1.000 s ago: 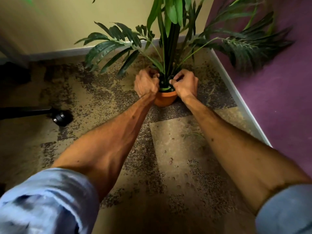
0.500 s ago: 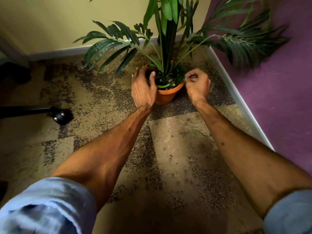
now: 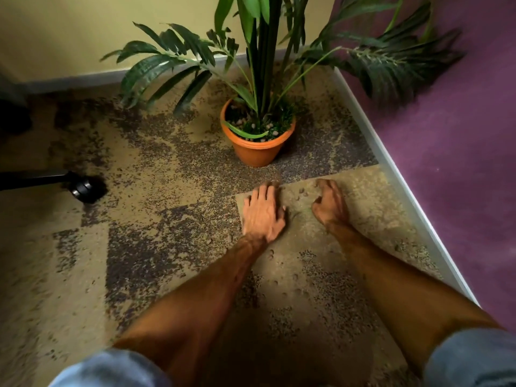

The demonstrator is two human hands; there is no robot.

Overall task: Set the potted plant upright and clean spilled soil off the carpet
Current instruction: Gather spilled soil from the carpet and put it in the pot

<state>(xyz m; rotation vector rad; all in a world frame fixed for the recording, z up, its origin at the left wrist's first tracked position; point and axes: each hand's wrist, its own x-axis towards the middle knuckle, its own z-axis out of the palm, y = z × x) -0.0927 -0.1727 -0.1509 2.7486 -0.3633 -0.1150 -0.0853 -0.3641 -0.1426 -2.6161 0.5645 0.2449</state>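
Observation:
The terracotta pot (image 3: 255, 150) stands upright on the patterned carpet (image 3: 167, 177) in the corner, and the palm plant (image 3: 265, 51) rises straight out of it. Neither hand touches it. My left hand (image 3: 262, 213) lies flat on the carpet just in front of the pot, fingers spread and holding nothing. My right hand (image 3: 331, 203) rests beside it to the right with its fingers curled down onto the carpet. Motion blur hides whether it holds anything. Small brown clods of soil (image 3: 303, 192) lie scattered between and around both hands.
A black chair leg with a caster (image 3: 82, 188) reaches in from the left. A white baseboard (image 3: 405, 185) and purple wall (image 3: 460, 135) close off the right side, and a yellow wall (image 3: 69, 32) stands behind the plant. More clods (image 3: 275, 280) dot the carpet near my forearms.
Both hands have let go of the pot's rim and pulled back toward me, down onto the carpet in front of it. The pot stays upright.

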